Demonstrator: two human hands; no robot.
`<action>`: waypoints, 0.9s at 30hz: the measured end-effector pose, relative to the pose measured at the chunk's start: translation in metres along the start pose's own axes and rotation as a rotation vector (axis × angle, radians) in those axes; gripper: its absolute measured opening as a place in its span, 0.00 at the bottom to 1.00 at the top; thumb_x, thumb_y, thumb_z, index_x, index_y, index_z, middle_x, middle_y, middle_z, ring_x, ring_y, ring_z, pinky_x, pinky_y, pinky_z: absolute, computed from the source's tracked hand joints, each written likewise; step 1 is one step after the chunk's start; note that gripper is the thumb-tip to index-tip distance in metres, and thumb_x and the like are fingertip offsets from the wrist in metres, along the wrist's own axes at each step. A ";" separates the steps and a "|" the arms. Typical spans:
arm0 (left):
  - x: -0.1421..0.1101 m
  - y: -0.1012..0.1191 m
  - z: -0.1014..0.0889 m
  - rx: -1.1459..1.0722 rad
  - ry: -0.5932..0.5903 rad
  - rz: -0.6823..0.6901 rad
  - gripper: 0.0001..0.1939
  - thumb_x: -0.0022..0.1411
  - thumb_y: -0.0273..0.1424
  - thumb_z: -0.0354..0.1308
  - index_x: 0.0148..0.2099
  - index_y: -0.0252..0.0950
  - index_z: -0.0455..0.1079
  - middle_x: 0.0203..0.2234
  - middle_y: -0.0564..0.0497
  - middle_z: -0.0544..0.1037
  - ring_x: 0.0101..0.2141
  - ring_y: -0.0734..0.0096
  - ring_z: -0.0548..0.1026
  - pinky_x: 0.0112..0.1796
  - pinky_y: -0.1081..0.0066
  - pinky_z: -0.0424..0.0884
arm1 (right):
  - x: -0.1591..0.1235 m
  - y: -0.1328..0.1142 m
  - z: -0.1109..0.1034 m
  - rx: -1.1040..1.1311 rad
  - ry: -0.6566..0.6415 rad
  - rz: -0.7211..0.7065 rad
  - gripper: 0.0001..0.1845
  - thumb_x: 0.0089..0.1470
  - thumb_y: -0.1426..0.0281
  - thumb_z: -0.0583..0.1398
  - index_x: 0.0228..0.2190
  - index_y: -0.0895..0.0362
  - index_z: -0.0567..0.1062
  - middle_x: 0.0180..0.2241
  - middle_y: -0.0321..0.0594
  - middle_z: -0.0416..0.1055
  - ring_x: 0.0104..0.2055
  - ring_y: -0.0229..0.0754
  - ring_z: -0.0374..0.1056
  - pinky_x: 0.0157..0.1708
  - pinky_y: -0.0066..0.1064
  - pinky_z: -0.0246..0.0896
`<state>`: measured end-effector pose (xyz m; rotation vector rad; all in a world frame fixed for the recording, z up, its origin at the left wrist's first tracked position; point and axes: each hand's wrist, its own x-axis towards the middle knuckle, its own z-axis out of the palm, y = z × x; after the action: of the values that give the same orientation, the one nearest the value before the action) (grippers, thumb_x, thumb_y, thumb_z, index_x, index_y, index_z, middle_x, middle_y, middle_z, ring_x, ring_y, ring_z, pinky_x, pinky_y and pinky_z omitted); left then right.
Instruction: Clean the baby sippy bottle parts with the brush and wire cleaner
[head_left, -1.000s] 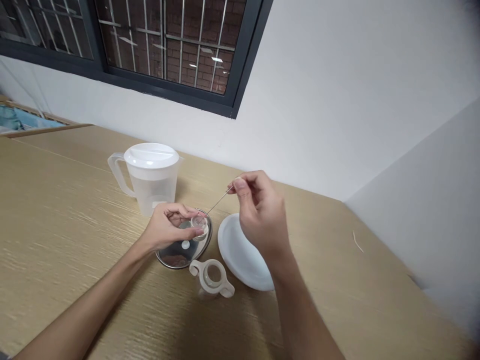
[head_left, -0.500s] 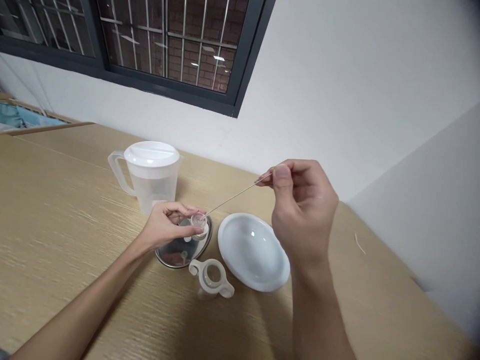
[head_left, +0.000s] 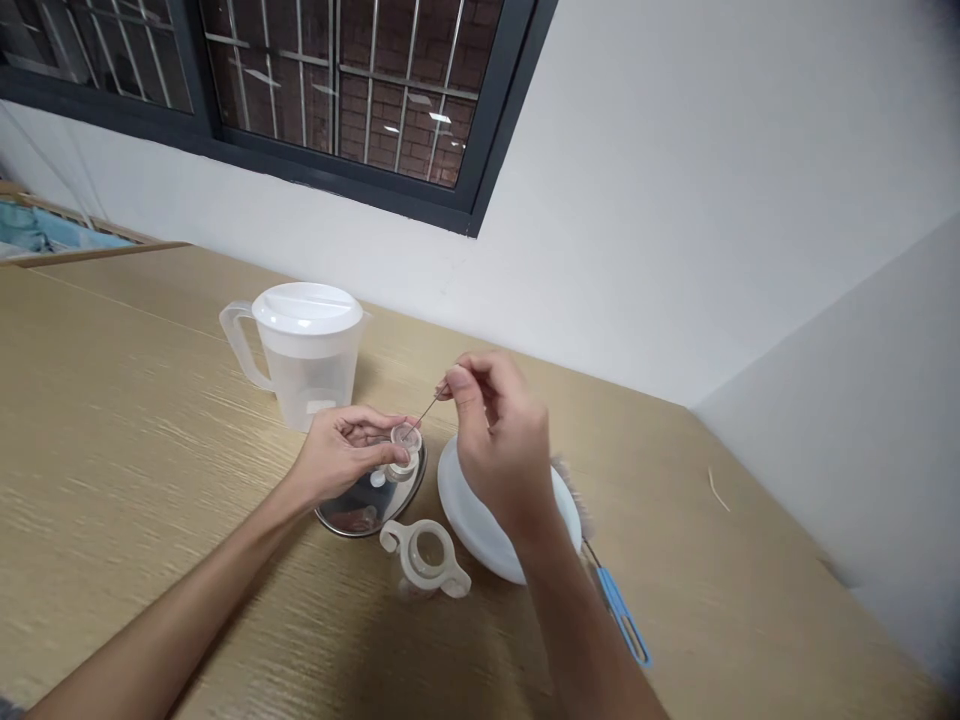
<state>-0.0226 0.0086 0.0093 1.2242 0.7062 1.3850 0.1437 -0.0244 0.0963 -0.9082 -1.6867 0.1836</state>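
Observation:
My left hand (head_left: 346, 455) pinches a small clear round cap-like piece (head_left: 406, 436) above a shiny metal plate (head_left: 339, 518). My right hand (head_left: 501, 425) is closed on a thin wire-like rod (head_left: 427, 410), possibly a slim brush, which slants down to the clear piece; its tip cannot be made out. Beneath my left fingers, partly covered, are whitish round parts (head_left: 401, 470) on the plate. Nearer me stands a clear cup (head_left: 427, 550) with a two-handled whitish collar. A white bowl (head_left: 469, 525) lies under my right hand and wrist, which hide part of it.
A translucent lidded jug (head_left: 311, 365) holding liquid stands behind my left hand. To the right of the bowl lies a bristle brush with a blue handle (head_left: 624, 615), partly behind my forearm. A thin pale strip (head_left: 718, 490) rests farther right. Wall and window border the table.
My right hand has moved left and slightly down, toward the clear piece, so less of the rod shows between the hands. The blue-handled brush has come into sight. My left hand stays nearly in place.

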 end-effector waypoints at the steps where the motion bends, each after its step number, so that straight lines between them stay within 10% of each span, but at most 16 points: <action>1: 0.000 0.000 0.000 0.007 0.004 0.000 0.17 0.37 0.26 0.79 0.33 0.32 0.79 0.38 0.41 0.86 0.41 0.55 0.84 0.43 0.66 0.82 | -0.001 0.001 0.004 -0.005 -0.018 0.002 0.07 0.66 0.72 0.53 0.34 0.54 0.69 0.30 0.36 0.70 0.34 0.38 0.70 0.37 0.32 0.66; 27: 0.003 0.000 -0.011 -0.106 0.013 -0.063 0.23 0.35 0.26 0.80 0.36 0.32 0.76 0.34 0.45 0.86 0.35 0.60 0.85 0.38 0.68 0.81 | -0.009 0.016 0.021 -0.106 -0.303 0.134 0.08 0.64 0.72 0.54 0.32 0.54 0.71 0.33 0.38 0.73 0.36 0.40 0.68 0.36 0.31 0.60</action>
<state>-0.0325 0.0134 0.0071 1.1016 0.6660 1.3621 0.1327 -0.0124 0.0735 -1.1179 -1.9283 0.3386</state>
